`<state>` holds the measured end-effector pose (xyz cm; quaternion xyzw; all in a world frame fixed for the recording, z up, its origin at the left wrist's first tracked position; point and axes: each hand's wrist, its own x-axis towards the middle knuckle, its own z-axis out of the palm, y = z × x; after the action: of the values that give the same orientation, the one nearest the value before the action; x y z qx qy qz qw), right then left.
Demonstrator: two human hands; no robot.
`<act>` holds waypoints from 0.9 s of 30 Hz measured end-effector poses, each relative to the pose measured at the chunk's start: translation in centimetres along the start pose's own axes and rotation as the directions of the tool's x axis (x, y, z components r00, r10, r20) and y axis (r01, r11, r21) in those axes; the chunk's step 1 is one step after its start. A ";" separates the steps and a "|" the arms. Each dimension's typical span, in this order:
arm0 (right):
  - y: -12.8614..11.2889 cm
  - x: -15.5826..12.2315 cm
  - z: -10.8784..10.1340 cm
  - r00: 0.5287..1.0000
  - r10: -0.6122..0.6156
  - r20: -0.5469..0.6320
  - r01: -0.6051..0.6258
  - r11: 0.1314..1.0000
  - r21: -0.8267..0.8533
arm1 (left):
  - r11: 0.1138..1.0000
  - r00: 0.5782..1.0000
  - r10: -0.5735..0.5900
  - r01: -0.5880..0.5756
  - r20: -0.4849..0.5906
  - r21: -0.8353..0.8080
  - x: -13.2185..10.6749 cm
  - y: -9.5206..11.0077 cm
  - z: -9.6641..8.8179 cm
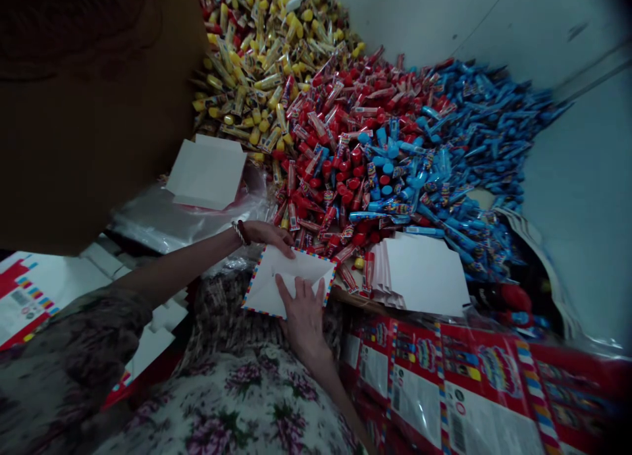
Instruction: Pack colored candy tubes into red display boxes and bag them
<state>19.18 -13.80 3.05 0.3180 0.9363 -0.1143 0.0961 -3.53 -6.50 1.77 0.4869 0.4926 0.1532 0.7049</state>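
A white paper envelope [261, 285] with a striped, coloured border lies over my lap, its plain side with fold lines facing up. My left hand [271, 236] grips its top edge, thumb on the upper face and the other fingers partly hidden. On the lower right part of the envelope rests my right hand [305, 320], fingers spread and pressed flat on the paper. Just beyond the envelope is a heap of red-capped wrapped tubes [320, 172]. Right of my hands stands a stack of white cards [427, 274].
Yellow-capped tubes [266, 60] pile up at the back, blue tubes [494, 132] at the right. More white card [207, 172] lies on clear plastic [148, 211] at left. Red printed packs [419, 389] line the lower right. A large brown surface [89, 126] blocks the upper left.
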 end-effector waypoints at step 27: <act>0.6 -1.0 3.0 0.992 -0.023 -0.120 0.027 0.999 0.032 | 0.958 0.990 -0.114 0.132 0.083 -0.255 -0.6 -1.6 0.9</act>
<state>20.67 -14.79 0.32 0.3140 0.9422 -0.1120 0.0330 -3.48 -8.18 0.75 0.3634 0.4734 0.1559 0.7871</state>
